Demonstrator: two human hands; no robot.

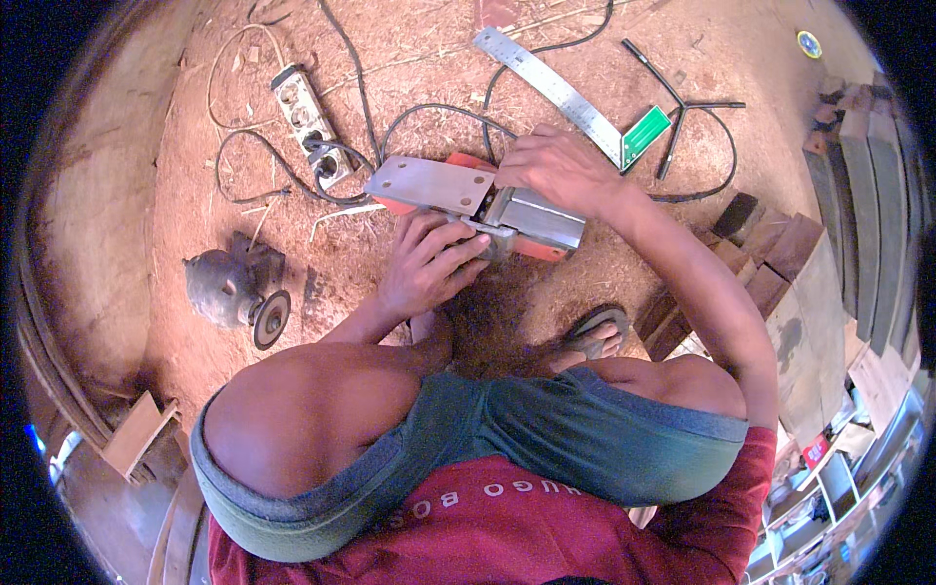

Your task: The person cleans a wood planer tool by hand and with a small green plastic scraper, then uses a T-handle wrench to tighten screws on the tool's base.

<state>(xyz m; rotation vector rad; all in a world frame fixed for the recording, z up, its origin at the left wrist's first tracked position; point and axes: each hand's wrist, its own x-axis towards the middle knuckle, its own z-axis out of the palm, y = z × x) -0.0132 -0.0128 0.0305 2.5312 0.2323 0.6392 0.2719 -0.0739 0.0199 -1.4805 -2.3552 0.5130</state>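
A person in a maroon shirt (507,522) and teal shorts (585,429) works low to a sawdust-strewn floor (780,136), knees raised, w/ both hands on an elec. hand planer (458,190) that lies sole-up just beyond the feet, approx. center of view. L. hand (429,258) comes up from beside the L. knee, its forearm short in view; the wrist is nearly straight, back of hand up, fingers slightly apart and curled over the planer's near side, gripping it nr. mid-body. R. arm swings wide around the outside of the R. knee, elbow bent, forearm angled up and to the L. across the floor; R. hand (556,171) is arched above the tool, palm down, knuckles high, fingers bent in toward the gap btwn. the two metal sole plates. Its fingertips are partly hidden, so can't tell if they pinch a part or only touch.

Beyond the R. hand, a steel rule w/ a green stock (645,136) lies nr. a black Y-shaped tool (685,105). Upper L., a white power strip (310,122) w/ plugs in it sits amid looped cords. Lower L., a dark grinder (229,291) w/ a round disc stands well apart from the planer. A sandaled foot (598,336) shows below the tool; to its R., wood blocks (746,258) are piled.
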